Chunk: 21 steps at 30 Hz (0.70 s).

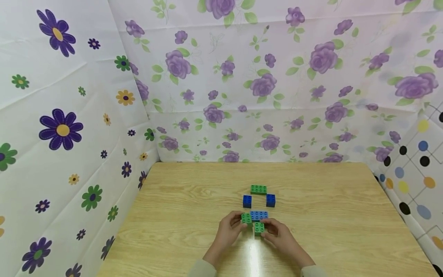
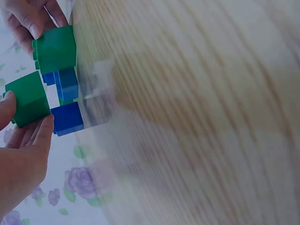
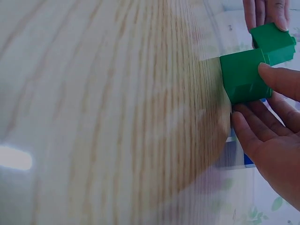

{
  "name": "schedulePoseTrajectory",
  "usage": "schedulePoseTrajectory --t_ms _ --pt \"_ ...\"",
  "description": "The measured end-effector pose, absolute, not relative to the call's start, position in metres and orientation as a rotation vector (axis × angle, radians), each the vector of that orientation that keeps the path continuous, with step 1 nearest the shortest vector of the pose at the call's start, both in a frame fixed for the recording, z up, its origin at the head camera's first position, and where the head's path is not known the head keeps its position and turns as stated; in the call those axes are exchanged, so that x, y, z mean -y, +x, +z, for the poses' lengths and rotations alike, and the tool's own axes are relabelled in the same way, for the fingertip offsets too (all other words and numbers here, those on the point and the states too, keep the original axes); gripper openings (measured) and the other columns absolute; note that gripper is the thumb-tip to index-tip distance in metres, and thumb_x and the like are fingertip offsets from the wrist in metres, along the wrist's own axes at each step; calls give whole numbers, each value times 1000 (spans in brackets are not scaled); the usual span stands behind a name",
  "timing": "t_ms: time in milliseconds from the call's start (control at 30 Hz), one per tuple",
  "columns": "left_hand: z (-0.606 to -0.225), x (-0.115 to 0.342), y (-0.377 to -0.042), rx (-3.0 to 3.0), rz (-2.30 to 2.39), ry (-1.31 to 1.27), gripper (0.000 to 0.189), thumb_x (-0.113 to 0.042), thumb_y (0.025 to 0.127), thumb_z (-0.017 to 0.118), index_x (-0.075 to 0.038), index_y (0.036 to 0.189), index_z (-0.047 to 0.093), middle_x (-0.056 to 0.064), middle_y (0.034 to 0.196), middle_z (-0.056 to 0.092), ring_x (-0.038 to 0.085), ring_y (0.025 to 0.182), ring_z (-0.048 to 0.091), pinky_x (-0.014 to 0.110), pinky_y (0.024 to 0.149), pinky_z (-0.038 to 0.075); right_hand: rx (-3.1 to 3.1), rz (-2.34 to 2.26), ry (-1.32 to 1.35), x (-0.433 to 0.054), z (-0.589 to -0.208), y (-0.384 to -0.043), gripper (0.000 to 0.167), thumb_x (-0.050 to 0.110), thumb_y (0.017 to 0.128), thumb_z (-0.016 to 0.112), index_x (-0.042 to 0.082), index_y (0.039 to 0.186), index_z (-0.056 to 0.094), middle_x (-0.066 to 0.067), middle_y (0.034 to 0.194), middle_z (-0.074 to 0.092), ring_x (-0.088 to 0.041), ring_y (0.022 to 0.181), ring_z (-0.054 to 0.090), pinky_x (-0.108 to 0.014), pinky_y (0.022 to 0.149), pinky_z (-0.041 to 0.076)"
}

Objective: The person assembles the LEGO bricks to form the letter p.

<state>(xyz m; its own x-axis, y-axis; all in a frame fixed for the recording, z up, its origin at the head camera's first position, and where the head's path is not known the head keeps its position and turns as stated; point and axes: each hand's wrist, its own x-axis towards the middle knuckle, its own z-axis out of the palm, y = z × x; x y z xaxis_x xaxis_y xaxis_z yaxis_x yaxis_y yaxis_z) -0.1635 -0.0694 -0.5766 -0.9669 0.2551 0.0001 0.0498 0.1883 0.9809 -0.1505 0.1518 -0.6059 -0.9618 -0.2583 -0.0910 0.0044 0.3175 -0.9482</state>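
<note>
We see the fingers of both hands drawn in narrow, each set pinching one small green block by its sides. The left hand [image 1: 229, 228] grips the left green block [image 1: 246, 218] between thumb and fingers, and the wrist views show it raised off the table [image 1: 173, 215]. The right hand [image 1: 280, 235] pinches the right green block [image 1: 259, 227], which sits lower; whether its base touches the wood we cannot quite tell. Both are held studs up, and we judge the side pinch handy because it leaves tops and undersides uncovered. Just beyond the right fingertips, and to the right of the left ones, the light blue block [image 1: 259, 215] lies crosswise; whether the left green block touches it is hard to make out. Farther ahead of the fingers are two dark blue blocks — the left dark blue block [image 1: 247, 201] ahead of the left fingertips, the right dark blue block [image 1: 270, 200] ahead of the right — with a gap between them. Farthest from the fingers, the long green block [image 1: 258, 189] also lies crosswise. This loose spread, we think, keeps each piece within easy reach — and leaves the fingers room to work.
</note>
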Motion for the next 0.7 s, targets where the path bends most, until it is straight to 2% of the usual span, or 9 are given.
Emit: schedulePoseTrajectory --t_ms 200,567,700 --pt "-572 63 -162 -2237 1931 352 36 -9 88 69 -5 123 60 12 124 60 29 117 57 29 99 49 -2361 -1704 -236 -151 -606 -150 42 13 88 71 6 126 57 -16 131 55 -33 119 55 -38 97 51" --pt "-576 51 -165 -2198 1928 382 36 -2 87 69 -1 122 60 15 124 60 31 116 58 34 99 50 -2292 -1796 -204 -152 -608 -151 47 8 86 72 0 128 54 -19 130 55 -34 118 55 -36 97 51" --pt "-579 48 -165 -2194 1915 378 36 -3 86 70 -2 121 61 15 124 60 30 116 58 31 98 51 -2246 -1841 -218 -154 -611 -151 49 8 86 72 -4 129 52 -22 129 55 -36 118 55 -33 96 52"
